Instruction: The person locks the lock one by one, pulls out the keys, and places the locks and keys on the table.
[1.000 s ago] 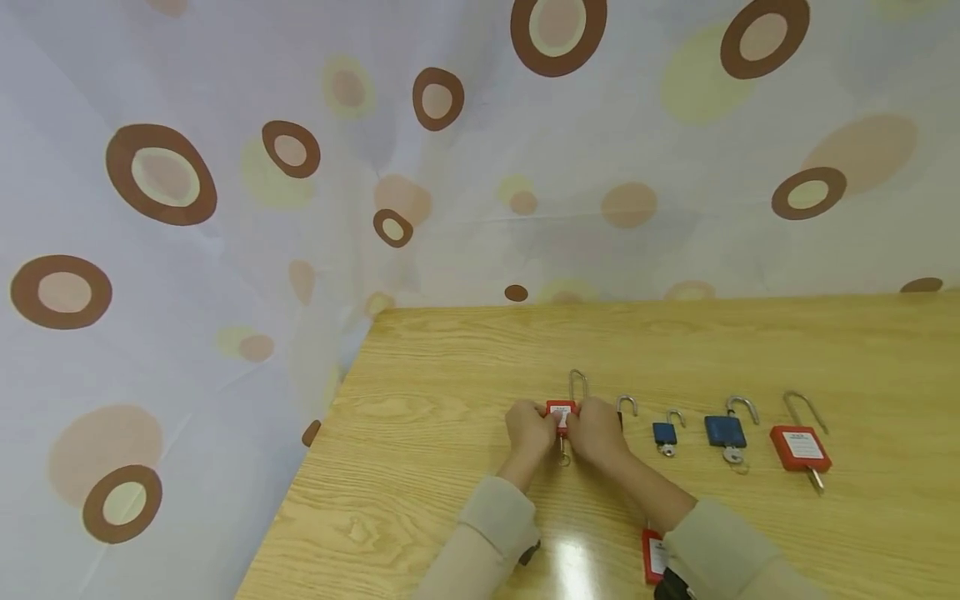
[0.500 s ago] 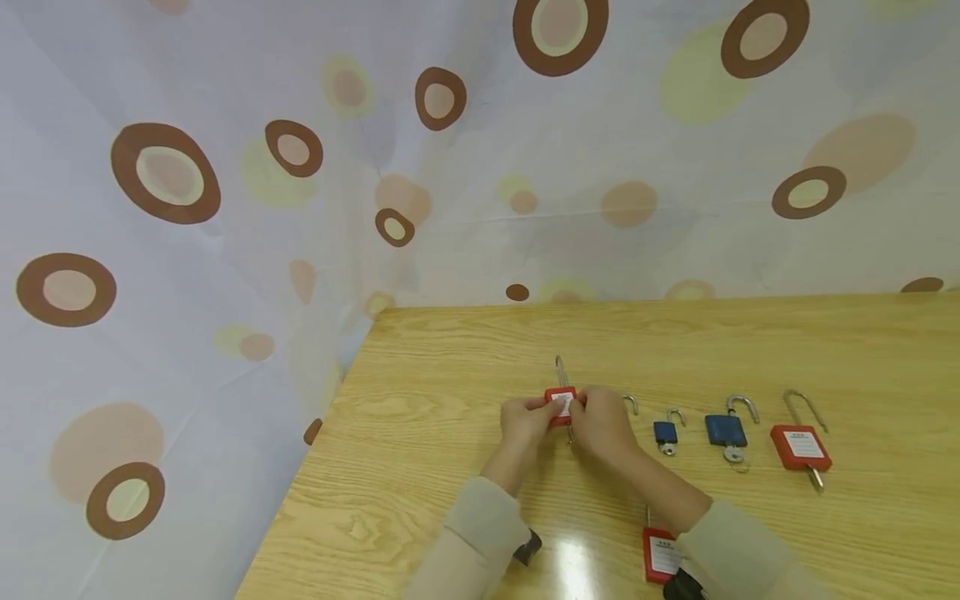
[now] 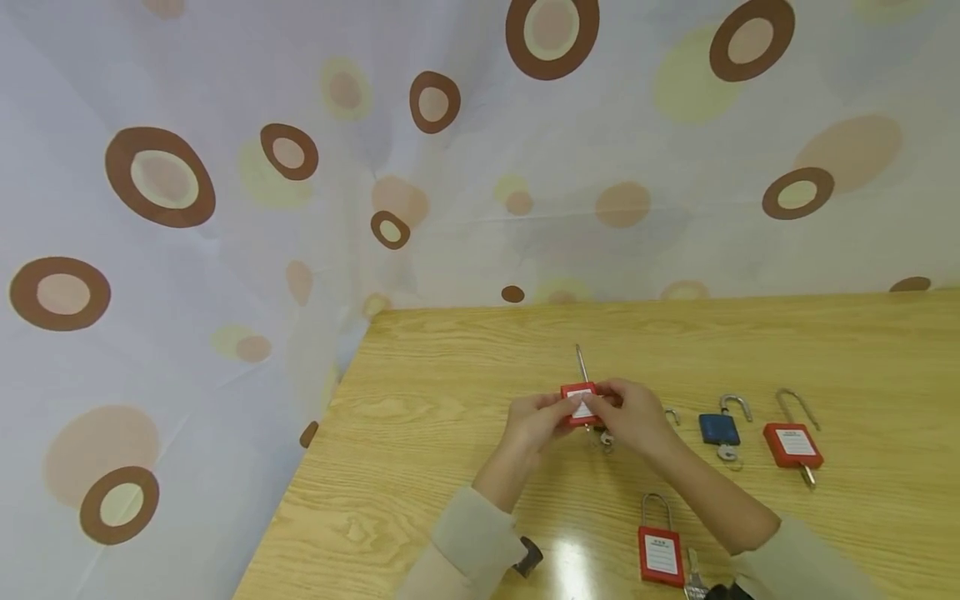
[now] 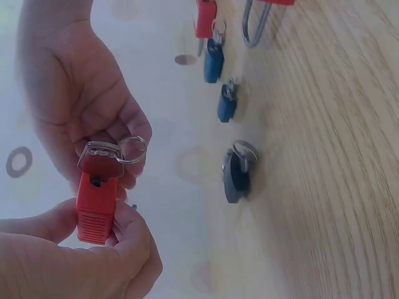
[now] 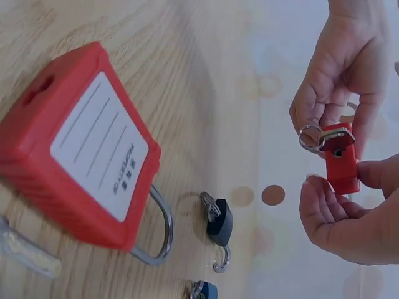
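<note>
A red padlock (image 3: 576, 392) with a white label is held up over the table between both hands. My left hand (image 3: 527, 425) pinches its left side with the thumb on the label. My right hand (image 3: 639, 421) grips the opposite side, thumb also at the label. The steel shackle (image 3: 582, 363) points away and appears nearly edge-on. In the left wrist view a key (image 4: 100, 165) with a ring (image 4: 133, 149) sits at the padlock's bottom. Just beyond the hands, a black padlock (image 4: 235, 177) lies on the table, mostly hidden in the head view.
To the right lie a small blue padlock (image 4: 227, 103), a larger blue padlock (image 3: 719, 429) and a red padlock (image 3: 792, 444), with keys. Nearer the front is another red padlock (image 3: 661, 556), a loose key (image 3: 693, 578) beside it. A spotted cloth (image 3: 465, 167) hangs behind the wooden table (image 3: 390, 467).
Both hands have lifted the red padlock off the table and shifted it slightly right, turning its shackle edge-on. The right forearm moved right, uncovering the front red padlock and the loose key.
</note>
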Demonstrator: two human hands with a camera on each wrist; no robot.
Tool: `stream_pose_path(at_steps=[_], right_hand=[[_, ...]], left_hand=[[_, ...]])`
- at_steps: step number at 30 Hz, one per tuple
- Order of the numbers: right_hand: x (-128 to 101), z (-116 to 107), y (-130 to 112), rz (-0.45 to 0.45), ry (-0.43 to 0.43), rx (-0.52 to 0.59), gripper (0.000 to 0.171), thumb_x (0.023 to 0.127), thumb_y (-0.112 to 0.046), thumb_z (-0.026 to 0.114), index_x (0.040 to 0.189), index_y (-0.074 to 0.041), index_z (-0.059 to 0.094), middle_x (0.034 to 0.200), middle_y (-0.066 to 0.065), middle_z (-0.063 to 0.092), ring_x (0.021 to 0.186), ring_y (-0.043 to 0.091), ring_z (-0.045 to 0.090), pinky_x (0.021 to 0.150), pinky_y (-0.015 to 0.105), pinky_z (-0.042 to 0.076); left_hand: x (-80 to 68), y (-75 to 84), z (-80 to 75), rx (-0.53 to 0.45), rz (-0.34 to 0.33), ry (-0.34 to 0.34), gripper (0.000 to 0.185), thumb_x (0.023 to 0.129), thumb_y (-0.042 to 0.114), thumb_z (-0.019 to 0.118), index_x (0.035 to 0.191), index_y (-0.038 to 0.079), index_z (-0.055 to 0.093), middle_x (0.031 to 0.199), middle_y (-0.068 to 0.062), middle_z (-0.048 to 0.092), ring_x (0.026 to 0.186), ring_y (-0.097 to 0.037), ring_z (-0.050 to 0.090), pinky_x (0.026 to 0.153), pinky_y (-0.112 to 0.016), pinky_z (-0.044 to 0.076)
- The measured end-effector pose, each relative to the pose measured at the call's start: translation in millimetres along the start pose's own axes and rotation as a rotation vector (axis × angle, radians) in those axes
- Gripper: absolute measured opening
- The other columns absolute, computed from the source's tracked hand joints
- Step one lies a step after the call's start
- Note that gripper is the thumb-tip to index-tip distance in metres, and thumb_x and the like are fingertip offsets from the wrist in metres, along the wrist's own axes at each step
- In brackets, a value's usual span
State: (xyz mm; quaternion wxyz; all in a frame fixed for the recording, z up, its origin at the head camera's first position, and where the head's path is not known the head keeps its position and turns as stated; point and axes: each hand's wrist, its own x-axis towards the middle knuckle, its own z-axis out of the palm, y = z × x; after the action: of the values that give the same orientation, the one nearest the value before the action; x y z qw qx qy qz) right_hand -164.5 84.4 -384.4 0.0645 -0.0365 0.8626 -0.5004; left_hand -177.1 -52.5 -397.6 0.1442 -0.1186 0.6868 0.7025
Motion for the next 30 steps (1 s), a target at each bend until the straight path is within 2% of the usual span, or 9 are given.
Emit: stream_pose_path(at_steps=[8, 14, 18, 23, 30], right_hand=[[-13, -22, 4, 0.087, -0.124, 0.193, 0.048, 0.096, -0.023, 0.051, 0.125, 0.013, 0.043, 0.105, 0.021, 0.060, 0.080, 0.014, 0.061, 0.071, 0.031, 0.055], [-28, -36, 10, 0.124, -0.192, 0.245, 0.049, 0.095, -0.026, 0.052, 0.125, 0.012, 0.041, 0.102, 0.012, 0.062, 0.081, 0.014, 0.059, 0.071, 0.027, 0.053], [-40, -43, 16, 0.129, -0.221, 0.250, 0.049, 0.095, -0.026, 0.053, 0.123, 0.012, 0.041, 0.097, 0.008, 0.062, 0.079, 0.014, 0.058, 0.069, 0.026, 0.053], [-54, -47, 29, 0.169, -0.221, 0.232, 0.047, 0.095, -0.027, 0.053, 0.121, 0.010, 0.042, 0.090, 0.004, 0.061, 0.078, 0.014, 0.057, 0.071, 0.028, 0.053], [-66, -46, 50, 0.224, -0.220, 0.237, 0.047, 0.095, -0.024, 0.052, 0.122, 0.013, 0.041, 0.092, 0.005, 0.061, 0.077, 0.013, 0.056, 0.069, 0.027, 0.053]], left_hand=[[-15.9, 4.1, 7.4, 0.017, 0.020, -0.099, 0.029, 0.088, 0.013, 0.063, 0.106, -0.009, 0.063, 0.102, -0.018, 0.068, 0.078, -0.008, 0.061, 0.077, -0.022, 0.053], [-30.3, 1.2, 15.0, 0.030, 0.024, -0.157, 0.028, 0.088, 0.015, 0.064, 0.105, -0.008, 0.064, 0.099, -0.012, 0.068, 0.078, -0.007, 0.060, 0.079, -0.023, 0.053], [-41.1, -3.0, 21.0, 0.002, 0.019, -0.189, 0.029, 0.087, 0.011, 0.064, 0.107, -0.009, 0.061, 0.100, -0.012, 0.067, 0.078, -0.008, 0.060, 0.079, -0.023, 0.053], [-51.3, -11.4, 31.2, 0.008, -0.008, -0.178, 0.025, 0.085, 0.010, 0.066, 0.104, -0.006, 0.063, 0.098, -0.009, 0.067, 0.079, -0.009, 0.061, 0.078, -0.025, 0.054], [-54.5, -32.0, 44.6, 0.032, -0.068, -0.141, 0.020, 0.083, 0.010, 0.068, 0.099, -0.002, 0.066, 0.093, -0.005, 0.067, 0.076, -0.009, 0.061, 0.076, -0.025, 0.054]])
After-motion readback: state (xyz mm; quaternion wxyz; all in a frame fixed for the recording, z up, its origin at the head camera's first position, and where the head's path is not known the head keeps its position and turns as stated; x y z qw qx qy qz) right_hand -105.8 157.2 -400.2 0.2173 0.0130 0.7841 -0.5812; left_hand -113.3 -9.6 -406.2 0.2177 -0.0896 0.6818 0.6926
